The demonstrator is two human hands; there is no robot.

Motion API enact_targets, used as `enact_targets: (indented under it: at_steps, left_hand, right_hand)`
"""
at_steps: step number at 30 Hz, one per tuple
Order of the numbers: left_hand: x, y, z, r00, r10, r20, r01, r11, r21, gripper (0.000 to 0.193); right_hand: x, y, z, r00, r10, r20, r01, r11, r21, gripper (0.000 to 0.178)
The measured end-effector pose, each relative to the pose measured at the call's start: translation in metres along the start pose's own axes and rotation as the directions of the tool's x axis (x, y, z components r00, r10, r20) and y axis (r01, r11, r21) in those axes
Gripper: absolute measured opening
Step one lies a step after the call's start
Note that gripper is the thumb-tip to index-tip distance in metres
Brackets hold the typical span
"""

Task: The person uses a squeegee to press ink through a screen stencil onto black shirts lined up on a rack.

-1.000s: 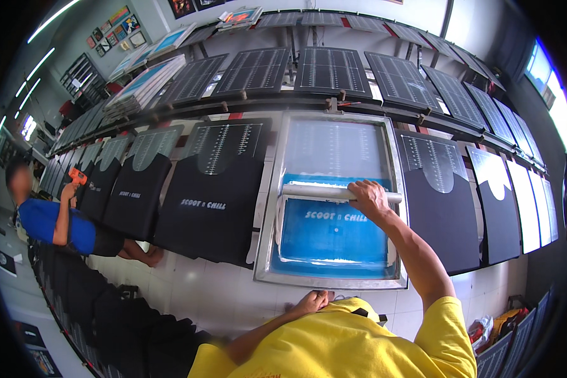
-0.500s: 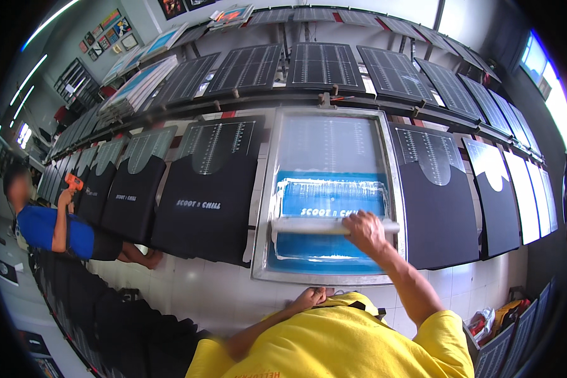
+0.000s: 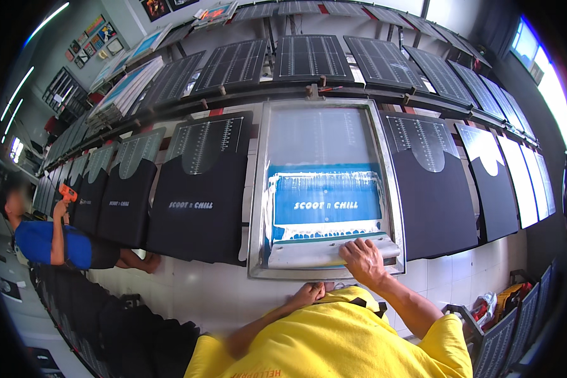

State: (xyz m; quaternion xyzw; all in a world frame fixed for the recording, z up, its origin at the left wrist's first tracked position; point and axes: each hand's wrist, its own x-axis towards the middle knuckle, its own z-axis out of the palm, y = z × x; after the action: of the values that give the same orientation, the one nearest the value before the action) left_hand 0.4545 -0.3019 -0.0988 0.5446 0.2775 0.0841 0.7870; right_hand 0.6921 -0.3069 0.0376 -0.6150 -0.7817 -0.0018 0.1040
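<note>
My right hand (image 3: 362, 259) is closed over the right part of a wide squeegee (image 3: 302, 253), which lies across the near end of a screen-printing frame (image 3: 392, 189). White ink rims the blue stencil area (image 3: 290, 217) in the mesh, and pale lettering shows in its middle. Close to my waist, just short of the frame's near edge, my left hand (image 3: 310, 295) has its fingers curled; whether anything is in them is hidden. To the left of the frame, a black shirt (image 3: 192, 220) with white lettering is stretched on a board; a plain black shirt (image 3: 431, 208) lies to the right.
Boards with black shirts run along both sides, and a rail (image 3: 233, 97) passes behind them. Beyond it stand more printing boards (image 3: 312, 60) and stacked screens (image 3: 123, 94). At the left, a person in blue (image 3: 63, 242) holds an orange heat gun (image 3: 67, 193).
My right hand has drawn the squeegee toward me, from the middle of the stencil to the near end of the frame. The lettering is now uncovered. My left hand stays by my waist.
</note>
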Motion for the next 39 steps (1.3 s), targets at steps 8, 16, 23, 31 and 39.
enact_targets:
  at_steps: [8,16,23,31,39]
  left_hand:
    - [-0.005,0.018,0.004,0.999,-0.031,-0.021,0.032,0.997,0.067,0.057]
    - [-0.004,0.009,0.002,0.999,-0.050,-0.016,0.050,0.998,-0.032,0.057]
    - [0.000,-0.004,-0.002,0.999,-0.032,-0.002,0.032,0.997,-0.065,0.055]
    - [0.000,0.004,-0.006,0.997,-0.072,0.041,0.070,0.996,0.051,0.051]
    - [0.000,0.025,-0.005,1.000,-0.020,0.008,0.018,0.974,0.228,0.045]
  right_hand:
    - [0.052,0.048,0.034,0.996,-0.033,-0.083,0.027,0.997,-0.073,0.025]
    - [0.136,0.099,0.010,0.996,0.071,-0.061,-0.073,0.997,-0.025,0.033]
    - [0.063,0.047,-0.001,0.996,-0.005,-0.085,-0.001,0.998,-0.066,0.027]
    - [-0.018,-0.016,0.005,0.997,0.048,0.066,-0.045,0.998,-0.044,0.033]
    - [-0.043,-0.027,0.036,0.991,0.066,0.112,-0.060,0.997,-0.058,0.061]
